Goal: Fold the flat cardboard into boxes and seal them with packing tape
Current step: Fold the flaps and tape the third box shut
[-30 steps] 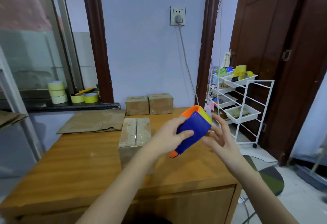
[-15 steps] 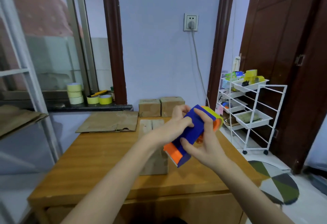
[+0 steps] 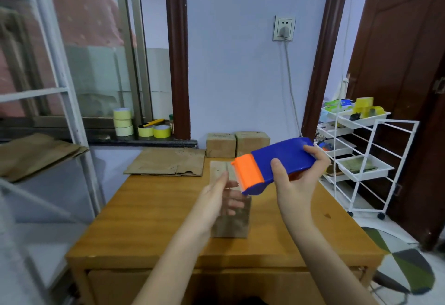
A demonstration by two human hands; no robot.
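Right hand: the right hand (image 3: 295,184) grips the blue tape dispenser (image 3: 277,162) alone, thumb on its near side, fingers curled over the far end.
Left hand: the left hand (image 3: 216,196) has let go of the dispenser since half a second ago, when both hands were wrapped round it; it now hangs with fingers straight and relaxed, holding nothing, just below the orange end and in front of the nearest box.
Tape dispenser: held in the air above the surface (image 3: 149,213), it has been turned since the earlier frame, so the orange cutter end (image 3: 248,172) now points left at the top rather than down.
Nearest box: the folded box (image 3: 231,222) stands on the middle of the surface, partly hidden by the left hand.
Other boxes: two boxes (image 3: 237,144) sit side by side at the far edge, against the wall.
Flat cardboard: one sheet (image 3: 166,162) lies at the back left of the surface.
Tape rolls: yellow rolls (image 3: 138,125) rest on the window sill.
Cart: a white wire cart (image 3: 366,157) stands to the right.
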